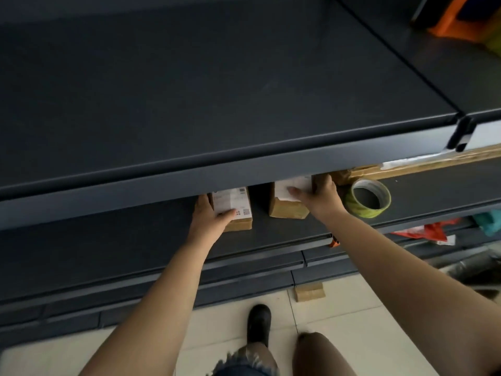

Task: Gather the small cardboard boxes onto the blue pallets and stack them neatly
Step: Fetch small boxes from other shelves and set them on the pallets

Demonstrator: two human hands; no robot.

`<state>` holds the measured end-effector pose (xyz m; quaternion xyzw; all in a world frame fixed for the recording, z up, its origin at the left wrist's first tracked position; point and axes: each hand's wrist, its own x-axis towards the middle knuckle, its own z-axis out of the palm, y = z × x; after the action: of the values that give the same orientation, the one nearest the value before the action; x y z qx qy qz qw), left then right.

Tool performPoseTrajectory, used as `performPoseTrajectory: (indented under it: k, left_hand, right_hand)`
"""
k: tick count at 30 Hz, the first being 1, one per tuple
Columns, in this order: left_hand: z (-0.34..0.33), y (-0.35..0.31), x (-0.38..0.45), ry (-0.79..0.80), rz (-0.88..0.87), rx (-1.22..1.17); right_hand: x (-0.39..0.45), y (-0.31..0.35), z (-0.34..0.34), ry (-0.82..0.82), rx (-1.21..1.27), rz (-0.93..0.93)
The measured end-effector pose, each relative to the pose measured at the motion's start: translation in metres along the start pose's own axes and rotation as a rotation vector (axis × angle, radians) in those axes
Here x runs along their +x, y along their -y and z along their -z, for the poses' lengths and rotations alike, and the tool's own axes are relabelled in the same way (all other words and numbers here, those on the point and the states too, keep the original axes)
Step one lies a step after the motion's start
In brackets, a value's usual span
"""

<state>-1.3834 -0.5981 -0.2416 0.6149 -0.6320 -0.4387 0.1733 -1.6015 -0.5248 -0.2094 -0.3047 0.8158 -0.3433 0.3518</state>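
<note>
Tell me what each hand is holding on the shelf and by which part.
The left hand grips the left cardboard box by its near-left corner, thumb across the label. The right hand grips the right cardboard box by its right side, fingers over the top.

Two labelled small cardboard boxes (235,210) (288,203) apart on dark shelf (135,245)

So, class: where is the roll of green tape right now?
In the head view, the roll of green tape lies on the lower shelf, right of centre, just beyond the right hand.

The box labels (231,203) are too blurred to read.
</note>
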Motion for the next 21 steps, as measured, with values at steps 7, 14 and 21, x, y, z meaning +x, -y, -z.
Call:
performPoseTrajectory:
  k: [7,14,21]
  left_hand:
    - [-0.03,-0.014,-0.023,0.024,0.096,-0.197]
    - [-0.043,-0.014,-0.052,-0.038,0.184,-0.325]
    - [-0.041,0.005,-0.1,-0.188,0.203,-0.519]
  right_hand:
    - [0.012,-0.007,0.001,0.249,0.136,0.03]
    - [0.005,-0.021,0.009,0.322,0.156,0.057]
    - [-0.02,-0.024,0.003,0.438,0.146,0.226]
